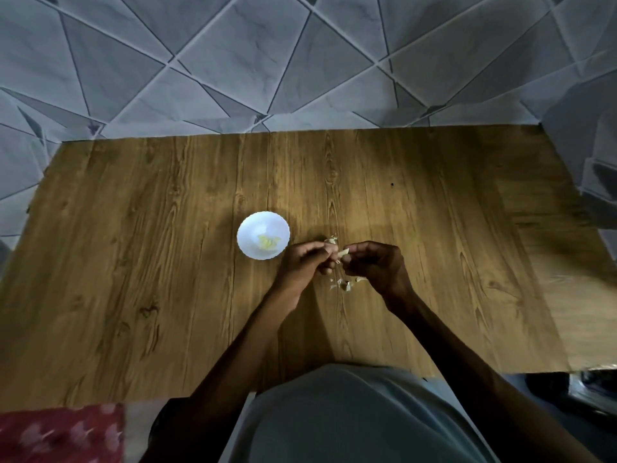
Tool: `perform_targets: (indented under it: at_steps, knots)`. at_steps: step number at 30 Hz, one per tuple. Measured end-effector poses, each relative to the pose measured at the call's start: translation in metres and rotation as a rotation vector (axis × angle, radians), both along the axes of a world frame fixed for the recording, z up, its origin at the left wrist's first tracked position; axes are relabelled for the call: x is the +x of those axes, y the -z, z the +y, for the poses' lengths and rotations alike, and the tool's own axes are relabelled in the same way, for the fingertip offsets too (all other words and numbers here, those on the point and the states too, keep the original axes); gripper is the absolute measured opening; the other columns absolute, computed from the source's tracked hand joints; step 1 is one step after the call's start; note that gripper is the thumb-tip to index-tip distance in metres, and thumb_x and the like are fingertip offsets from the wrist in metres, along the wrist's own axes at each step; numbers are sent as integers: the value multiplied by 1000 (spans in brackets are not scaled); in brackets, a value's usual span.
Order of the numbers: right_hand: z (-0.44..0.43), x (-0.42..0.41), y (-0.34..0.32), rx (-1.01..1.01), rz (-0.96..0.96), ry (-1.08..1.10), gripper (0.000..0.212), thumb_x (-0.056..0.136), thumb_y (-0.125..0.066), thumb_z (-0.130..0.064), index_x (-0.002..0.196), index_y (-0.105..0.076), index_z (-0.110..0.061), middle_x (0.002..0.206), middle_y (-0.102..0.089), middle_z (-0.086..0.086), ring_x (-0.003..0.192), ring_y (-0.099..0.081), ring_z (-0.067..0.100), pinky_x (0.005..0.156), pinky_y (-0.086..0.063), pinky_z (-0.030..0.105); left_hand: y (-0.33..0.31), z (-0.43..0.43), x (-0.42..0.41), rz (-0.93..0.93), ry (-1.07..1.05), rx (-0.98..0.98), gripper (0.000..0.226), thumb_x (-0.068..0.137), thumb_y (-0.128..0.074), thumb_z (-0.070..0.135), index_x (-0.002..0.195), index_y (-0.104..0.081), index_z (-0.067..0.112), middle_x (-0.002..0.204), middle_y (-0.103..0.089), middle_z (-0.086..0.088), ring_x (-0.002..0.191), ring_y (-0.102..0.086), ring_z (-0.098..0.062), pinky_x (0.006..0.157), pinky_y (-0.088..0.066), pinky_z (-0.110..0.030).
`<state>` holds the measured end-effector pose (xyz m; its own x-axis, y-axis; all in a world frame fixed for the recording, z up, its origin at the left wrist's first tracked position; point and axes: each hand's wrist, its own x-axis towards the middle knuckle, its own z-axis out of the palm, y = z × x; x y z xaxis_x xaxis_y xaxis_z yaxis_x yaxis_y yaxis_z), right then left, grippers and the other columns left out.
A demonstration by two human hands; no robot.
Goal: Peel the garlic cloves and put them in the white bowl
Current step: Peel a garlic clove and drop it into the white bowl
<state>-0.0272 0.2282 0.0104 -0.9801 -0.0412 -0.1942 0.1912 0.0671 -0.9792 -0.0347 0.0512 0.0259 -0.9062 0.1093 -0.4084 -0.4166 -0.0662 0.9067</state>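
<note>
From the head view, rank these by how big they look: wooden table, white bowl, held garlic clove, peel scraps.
1. wooden table
2. white bowl
3. peel scraps and garlic clove look alike. The clove is held up nearer the camera, so these two are unranked.

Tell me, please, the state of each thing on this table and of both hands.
Small white scalloped bowl: upright, holds a few peeled yellowish garlic cloves.
Pale garlic clove: pinched between both hands; how far peeled, too small to tell.
Left hand: fingers curled, pinches the clove.
Right hand: fingers curled, pinches the clove.
Dry garlic skins: loose on the brown wooden table, near the hands.
</note>
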Motion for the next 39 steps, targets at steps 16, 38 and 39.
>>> perform_targets:
  at_steps: [16, 38, 39]
  knots:
    - [18, -11, -10, -48, -43, -177, 21, 88, -69, -3, 109, -70, -1, 97, -75, 13, 89, -72, 29, 75, -59, 33, -8, 2, -2, 749, 359, -772, 17, 93, -58, 17, 90, -73, 9, 83, -69, -4, 69, -60, -13, 62, -48, -39]
    - [18, -18, -11, 42, 59, -177, 18, 85, -73, -4, 103, -73, -2, 91, -76, 12, 83, -74, 30, 77, -61, 47, -9, 14, 4, 538, 216, -695, 10, 87, -65, 19, 89, -75, 15, 78, -73, 8, 69, -64, -3, 61, -45, -18]
    - [20, -19, -10, 52, 57, -179, 18, 85, -74, -5, 103, -73, -2, 91, -76, 12, 82, -74, 30, 78, -60, 49, -9, 13, 4, 560, 228, -717, 11, 87, -64, 18, 86, -74, 16, 74, -71, 8, 66, -62, -4, 60, -42, -18]
